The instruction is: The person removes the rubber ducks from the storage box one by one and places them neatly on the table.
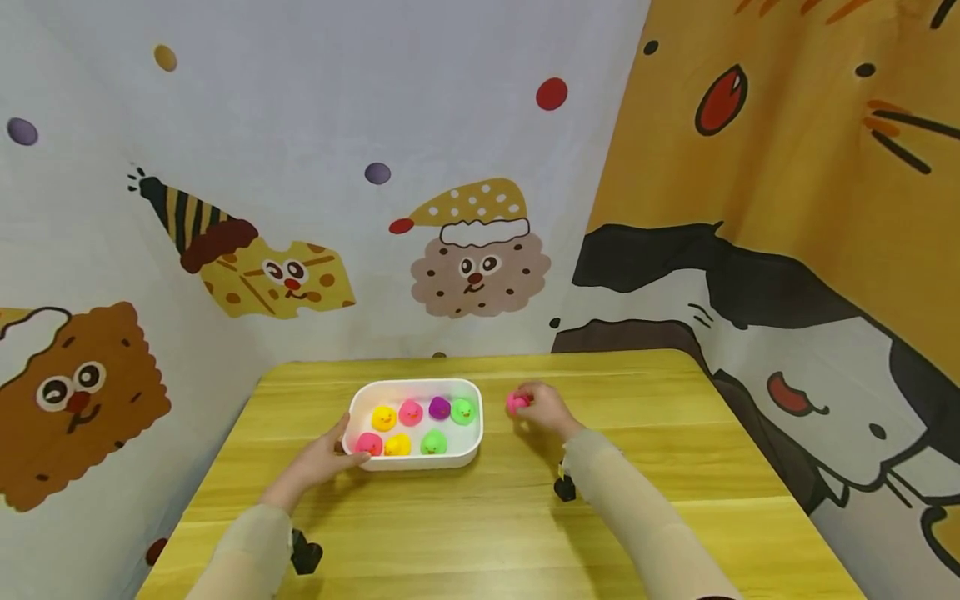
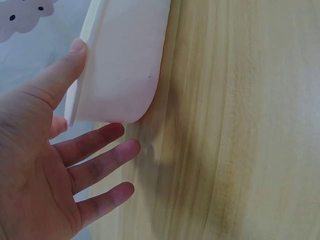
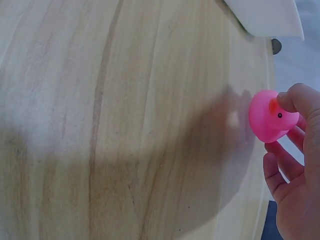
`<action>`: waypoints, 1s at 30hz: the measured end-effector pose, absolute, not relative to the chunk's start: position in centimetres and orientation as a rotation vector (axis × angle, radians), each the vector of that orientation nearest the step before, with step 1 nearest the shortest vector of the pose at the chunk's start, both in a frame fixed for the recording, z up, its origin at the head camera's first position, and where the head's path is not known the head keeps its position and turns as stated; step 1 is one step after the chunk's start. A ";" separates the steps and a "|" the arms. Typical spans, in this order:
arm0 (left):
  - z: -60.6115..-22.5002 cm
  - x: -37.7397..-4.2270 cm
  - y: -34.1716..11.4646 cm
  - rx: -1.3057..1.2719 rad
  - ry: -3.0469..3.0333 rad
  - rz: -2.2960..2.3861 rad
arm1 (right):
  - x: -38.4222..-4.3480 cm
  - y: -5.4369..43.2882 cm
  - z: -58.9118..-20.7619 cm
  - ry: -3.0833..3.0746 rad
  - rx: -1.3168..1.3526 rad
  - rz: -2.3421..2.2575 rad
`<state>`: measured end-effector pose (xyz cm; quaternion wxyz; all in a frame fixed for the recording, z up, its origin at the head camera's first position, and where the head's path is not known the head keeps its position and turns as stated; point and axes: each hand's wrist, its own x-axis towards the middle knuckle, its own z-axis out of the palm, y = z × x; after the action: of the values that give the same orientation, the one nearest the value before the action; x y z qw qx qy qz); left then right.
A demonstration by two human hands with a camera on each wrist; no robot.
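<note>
A white rectangular tub [image 1: 427, 462] stands on the table with several small toy ducks in it, among them a yellow duck [image 1: 383, 417] and a green duck [image 1: 433, 442]. At its left end my left hand [image 1: 322, 457] touches the rim with the thumb. In the left wrist view three fingers [image 2: 100, 168] of that hand spread straight beside the tub's wall [image 2: 122, 65]. Right of the tub, my right hand [image 1: 549, 408] pinches a pink rubber duck [image 3: 265, 117] between thumb and fingers. The duck's orange beak and one eye show in the right wrist view.
The wooden table [image 1: 465, 542] has rounded far corners. A printed curtain [image 1: 315, 125] with cartoon figures hangs behind it and along both sides. Small black devices, such as the one at the left wrist [image 1: 306, 552], are worn on both wrists.
</note>
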<state>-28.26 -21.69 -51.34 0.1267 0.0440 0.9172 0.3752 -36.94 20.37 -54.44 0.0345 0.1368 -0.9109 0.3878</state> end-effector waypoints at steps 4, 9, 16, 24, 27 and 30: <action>-51.5 -28.3 -21.7 0.118 2.664 1.097 | -36.8 20.3 -54.7 -2.814 0.406 1.199; -51.7 -28.4 -21.8 0.116 2.668 1.096 | -36.6 20.3 -54.6 -2.822 0.387 1.246; -51.5 -28.3 -21.7 0.106 2.668 1.089 | -36.9 20.5 -54.5 -2.825 0.415 1.225; -51.3 -28.4 -21.4 0.089 2.661 1.082 | -37.4 20.5 -54.7 -2.857 0.437 1.191; -51.4 -28.3 -21.5 0.080 2.660 1.090 | -37.4 20.4 -54.8 -2.857 0.484 1.161; -51.5 -28.3 -21.5 0.085 2.667 1.091 | -37.4 20.3 -54.9 -2.878 0.501 1.117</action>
<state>-28.33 -21.54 -51.47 0.1292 0.0294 0.9174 0.3754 -37.43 20.25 -54.92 0.0067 0.1600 -0.9202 0.3572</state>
